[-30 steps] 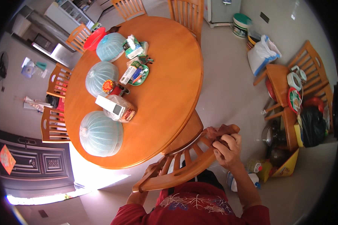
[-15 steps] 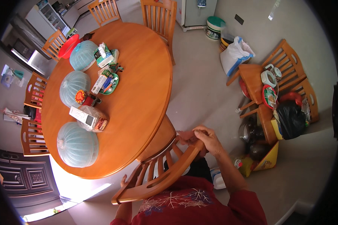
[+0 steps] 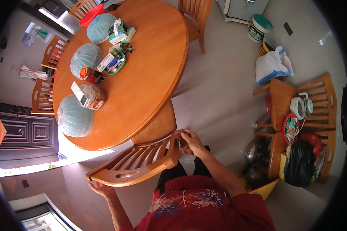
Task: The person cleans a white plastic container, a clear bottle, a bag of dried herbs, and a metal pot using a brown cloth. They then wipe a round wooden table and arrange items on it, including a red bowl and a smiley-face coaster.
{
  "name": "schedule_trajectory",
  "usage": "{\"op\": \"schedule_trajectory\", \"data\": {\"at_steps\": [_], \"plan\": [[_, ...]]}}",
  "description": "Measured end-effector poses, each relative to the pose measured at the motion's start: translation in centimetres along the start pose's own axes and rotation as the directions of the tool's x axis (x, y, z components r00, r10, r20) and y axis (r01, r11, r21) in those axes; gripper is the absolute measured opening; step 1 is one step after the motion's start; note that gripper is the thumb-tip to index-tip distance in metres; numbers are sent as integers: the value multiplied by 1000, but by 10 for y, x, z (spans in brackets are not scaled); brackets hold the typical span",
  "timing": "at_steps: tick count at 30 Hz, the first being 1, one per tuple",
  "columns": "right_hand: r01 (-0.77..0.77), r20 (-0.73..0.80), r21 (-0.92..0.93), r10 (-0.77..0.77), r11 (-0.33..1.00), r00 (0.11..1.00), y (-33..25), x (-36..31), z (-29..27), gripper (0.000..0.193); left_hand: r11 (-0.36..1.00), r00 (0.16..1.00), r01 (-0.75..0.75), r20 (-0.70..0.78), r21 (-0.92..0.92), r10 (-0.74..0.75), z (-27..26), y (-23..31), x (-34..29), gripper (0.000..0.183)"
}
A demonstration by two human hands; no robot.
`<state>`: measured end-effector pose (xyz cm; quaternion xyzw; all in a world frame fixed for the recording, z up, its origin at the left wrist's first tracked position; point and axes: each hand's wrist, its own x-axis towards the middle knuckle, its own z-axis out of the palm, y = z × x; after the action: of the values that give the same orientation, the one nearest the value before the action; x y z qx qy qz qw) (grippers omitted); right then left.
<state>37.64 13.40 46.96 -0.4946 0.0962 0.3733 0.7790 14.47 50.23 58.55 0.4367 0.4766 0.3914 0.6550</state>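
A wooden chair (image 3: 142,169) stands right in front of me, its slatted back toward me and its seat pushed partly under the round table. My right hand (image 3: 194,143) is closed on a crumpled reddish-brown cloth (image 3: 184,147), pressed against the right post of the chair back. Much of the cloth is hidden by the fingers. Just below the left end of the top rail is my left hand (image 3: 101,189), its fingers apart and holding nothing. Whether its fingertips touch the rail I cannot tell.
On the round table (image 3: 154,65) are several blue mesh food covers (image 3: 75,115), a jar, a plastic container and a green tray (image 3: 119,65). At right, chairs bear a kettle (image 3: 297,107) and a black bag (image 3: 300,163). A white sack (image 3: 272,65) and a bucket (image 3: 260,27) stand beyond.
My view has shifted, and the chair shows more to the left. My right hand with the cloth has moved down along the post. My left hand has come out from behind the chair back.
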Motion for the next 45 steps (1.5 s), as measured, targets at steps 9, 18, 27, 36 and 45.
{"op": "schedule_trajectory", "data": {"at_steps": [9, 18, 27, 36, 45], "plan": [[486, 288, -420, -395, 766, 872, 4, -5, 14, 27, 21, 450, -884, 839, 466, 306, 147, 6, -166, 27], [267, -123, 15, -263, 964, 957, -75, 50, -8, 15, -63, 606, -782, 780, 620, 155, 171, 3, -170, 12], [574, 786, -616, -382, -539, 485, -117, 159, 71, 45, 123, 917, -392, 377, 912, 127, 211, 6, -177, 24], [375, 597, -799, -540, -471, 593, -274, 277, -9, 28, -102, 953, -120, 143, 988, 267, 240, -28, -182, 26], [286, 601, -792, -611, -539, 515, -322, 374, -74, 39, 13, 895, -189, 167, 982, 414, 249, -23, -186, 14]]}}
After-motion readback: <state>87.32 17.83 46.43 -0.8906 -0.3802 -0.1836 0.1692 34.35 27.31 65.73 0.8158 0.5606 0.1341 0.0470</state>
